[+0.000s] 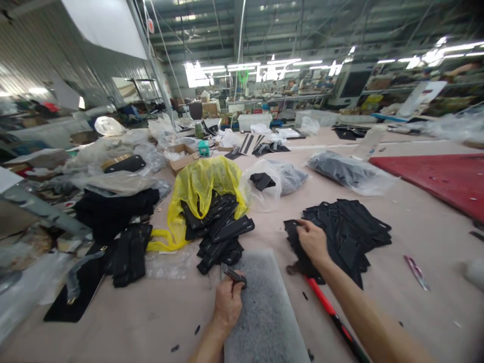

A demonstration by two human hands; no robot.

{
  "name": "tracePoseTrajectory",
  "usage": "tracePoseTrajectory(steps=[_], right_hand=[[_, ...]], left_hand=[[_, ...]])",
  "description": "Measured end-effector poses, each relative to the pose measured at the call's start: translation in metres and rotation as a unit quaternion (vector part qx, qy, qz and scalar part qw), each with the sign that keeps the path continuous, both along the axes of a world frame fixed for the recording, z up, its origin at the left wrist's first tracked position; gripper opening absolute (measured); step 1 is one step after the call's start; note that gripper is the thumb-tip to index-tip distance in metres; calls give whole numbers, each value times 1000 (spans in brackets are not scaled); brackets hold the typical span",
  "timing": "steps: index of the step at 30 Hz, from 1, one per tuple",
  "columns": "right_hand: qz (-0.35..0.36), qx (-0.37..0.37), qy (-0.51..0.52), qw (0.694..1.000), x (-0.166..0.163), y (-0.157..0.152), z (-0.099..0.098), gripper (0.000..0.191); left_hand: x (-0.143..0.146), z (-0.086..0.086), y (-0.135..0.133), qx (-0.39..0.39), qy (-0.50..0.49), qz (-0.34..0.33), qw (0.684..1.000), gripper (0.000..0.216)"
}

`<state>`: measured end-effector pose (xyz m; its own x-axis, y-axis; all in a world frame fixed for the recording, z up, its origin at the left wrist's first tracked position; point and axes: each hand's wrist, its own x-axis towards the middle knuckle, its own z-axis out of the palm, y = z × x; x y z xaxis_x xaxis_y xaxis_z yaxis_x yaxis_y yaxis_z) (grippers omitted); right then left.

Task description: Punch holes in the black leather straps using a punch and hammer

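Note:
My left hand [227, 305] is closed, thumb and fingers pinching a small black strip piece [235, 275] over the near-left side of a grey slab [270, 312]. To the right, my right hand [313, 241] pinches the edge of a flat black piece [292, 233] at the left side of a spread pile of black pieces [351, 224]. A long tool with a red and black handle [321, 297] lies below my right forearm; its far end is partly hidden by the pieces. Beyond my left hand, black strip pieces [223, 227] spill out of a yellow plastic bag [206, 176].
Purple-handled scissors [416, 272] lie at right, near a red board [434, 176]. Clear plastic bags with dark contents [348, 171] stand further back. At left are black bundles [130, 254] and plastic wrapping [49, 282]. Small black scraps dot the table [151, 322].

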<state>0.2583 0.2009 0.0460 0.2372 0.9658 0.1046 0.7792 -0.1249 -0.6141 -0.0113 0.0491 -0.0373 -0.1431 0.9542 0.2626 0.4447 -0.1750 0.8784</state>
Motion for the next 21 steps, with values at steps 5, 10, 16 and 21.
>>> tracePoseTrajectory(steps=[5,10,16,21], right_hand=[[-103,44,38,993,48,19,46,42],[5,-106,188,976,-61,18,9,16],[2,-195,306,932,-171,21,-40,21],[-22,-137,301,944,-139,34,-32,20]], left_hand=[[0,-3,1,4,-8,0,1000,24],[-1,-7,1,19,-4,0,1000,25],[-2,-11,2,34,5,-3,999,25],[-2,-9,2,37,-7,-7,999,26]])
